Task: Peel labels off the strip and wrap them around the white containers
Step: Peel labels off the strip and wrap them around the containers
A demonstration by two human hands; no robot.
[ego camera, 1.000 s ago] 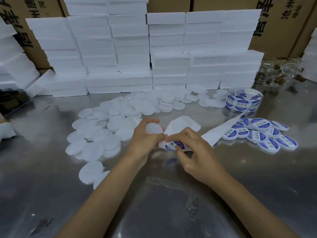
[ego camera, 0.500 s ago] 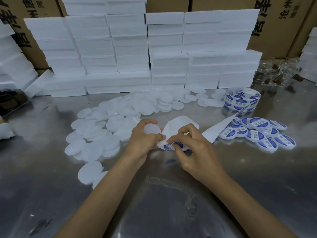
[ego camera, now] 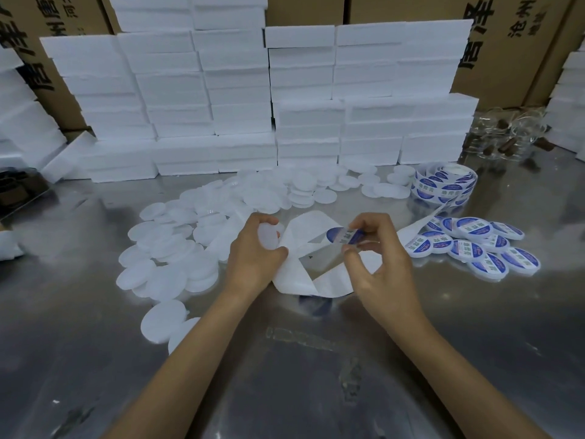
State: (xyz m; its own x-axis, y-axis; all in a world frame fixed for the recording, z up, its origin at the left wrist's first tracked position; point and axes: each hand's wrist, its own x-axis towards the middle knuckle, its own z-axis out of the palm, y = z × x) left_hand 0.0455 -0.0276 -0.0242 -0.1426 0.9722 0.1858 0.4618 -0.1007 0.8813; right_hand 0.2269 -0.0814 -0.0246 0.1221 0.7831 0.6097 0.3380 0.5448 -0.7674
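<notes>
My left hand (ego camera: 253,258) grips a plain white round container (ego camera: 268,236) and pins the white backing strip (ego camera: 304,267) against it. My right hand (ego camera: 380,264) pinches a blue-and-white label (ego camera: 343,235) between thumb and fingers, lifted clear of the strip. The strip loops under both hands and trails right toward the label roll (ego camera: 444,183). A heap of unlabelled white containers (ego camera: 177,248) lies to the left. Several labelled containers (ego camera: 474,245) lie in a pile at the right.
The work happens on a shiny metal table (ego camera: 316,359). Stacks of white foam boxes (ego camera: 285,99) wall off the back, with brown cartons (ego camera: 506,42) behind them. Clear glass jars (ego camera: 506,131) sit at the back right.
My right hand has pulled the label up and to the right, off the strip. The hands have moved apart, and the strip now hangs in a loop between them.
</notes>
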